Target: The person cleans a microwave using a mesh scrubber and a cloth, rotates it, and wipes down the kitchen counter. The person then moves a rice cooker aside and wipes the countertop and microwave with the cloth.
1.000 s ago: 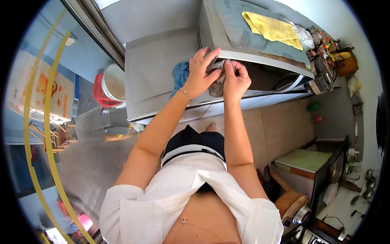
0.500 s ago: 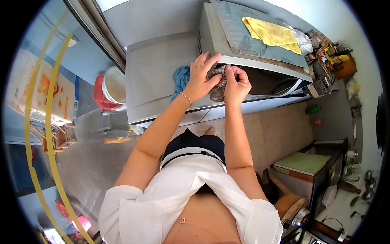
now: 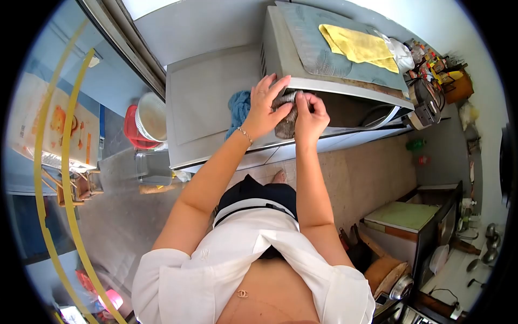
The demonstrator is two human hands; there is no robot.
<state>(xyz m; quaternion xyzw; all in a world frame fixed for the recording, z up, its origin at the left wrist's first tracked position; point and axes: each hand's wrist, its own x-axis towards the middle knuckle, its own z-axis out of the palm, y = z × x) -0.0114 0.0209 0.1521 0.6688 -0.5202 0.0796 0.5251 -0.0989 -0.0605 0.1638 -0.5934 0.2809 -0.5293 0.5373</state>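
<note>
A grey-brown checked cloth is bunched at the left front corner of a grey box-shaped appliance. My left hand holds the cloth's left side, thumb on it and fingers stretched up against the appliance's front edge. Thumb and fingers of my right hand pinch the cloth from the right. The appliance's front shows a dark opening with a curved white handle at its right. A crumpled blue cloth lies just left of my left hand, on the grey surface.
On the appliance lie a patterned mat and a yellow cloth. Bottles and a black cooker stand to its right. A white basket in a red basin is at the left. A green-topped cabinet stands lower right.
Both hands and the cloth have shifted slightly left and down in the view, the right hand a little more. Both still hold the cloth.
</note>
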